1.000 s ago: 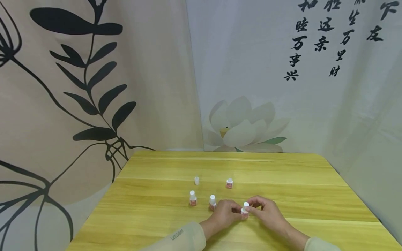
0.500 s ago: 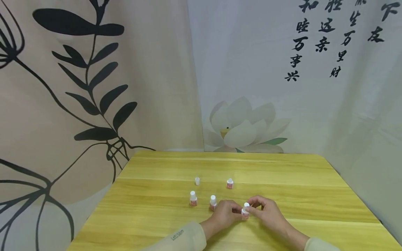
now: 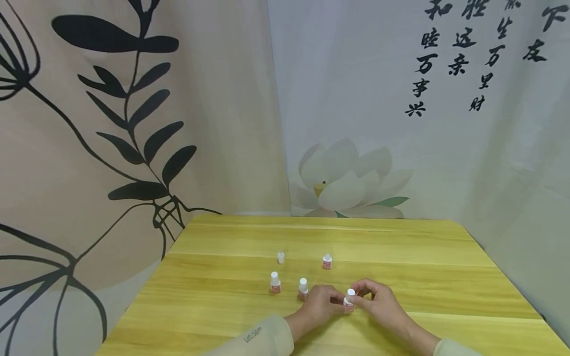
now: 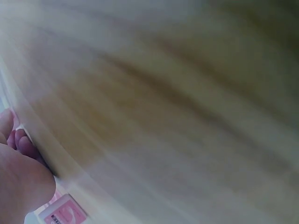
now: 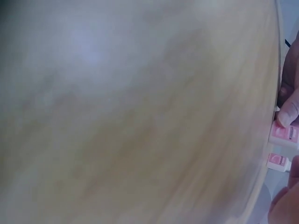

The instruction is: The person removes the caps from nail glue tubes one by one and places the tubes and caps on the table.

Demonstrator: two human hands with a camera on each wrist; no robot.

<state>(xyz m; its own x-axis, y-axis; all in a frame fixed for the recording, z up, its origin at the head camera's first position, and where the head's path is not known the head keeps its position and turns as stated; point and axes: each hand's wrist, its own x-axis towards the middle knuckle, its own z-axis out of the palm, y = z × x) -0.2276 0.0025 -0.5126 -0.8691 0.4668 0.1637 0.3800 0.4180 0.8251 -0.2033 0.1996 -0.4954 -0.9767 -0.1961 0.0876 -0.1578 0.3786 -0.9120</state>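
Note:
A small white bottle with a pink label [image 3: 349, 303] is held between both hands near the front of the table. My left hand [image 3: 319, 302] grips its lower body from the left. From the right, my right hand [image 3: 377, 300] pinches the white cap [image 3: 351, 292] between thumb and fingers. Beside the left hand stands a similar capped bottle [image 3: 303, 288], partly hidden by it; its pink label also shows in the left wrist view. Another capped bottle [image 3: 275, 283] is upright farther left. Behind them are a bottle with a shorter top [image 3: 327, 262] and a small white cap-like piece [image 3: 281, 257].
All of this is on a yellow wooden table [image 3: 213, 277]. Behind it hangs a pale curtain [image 3: 231, 123] printed with dark leaves, a lotus and writing. Both wrist views are mostly blurred tabletop, with hands and labels at the edges.
The head view has shifted a little, so everything appears slightly lower and to the right. Both hands keep the same hold on the bottle and its cap.

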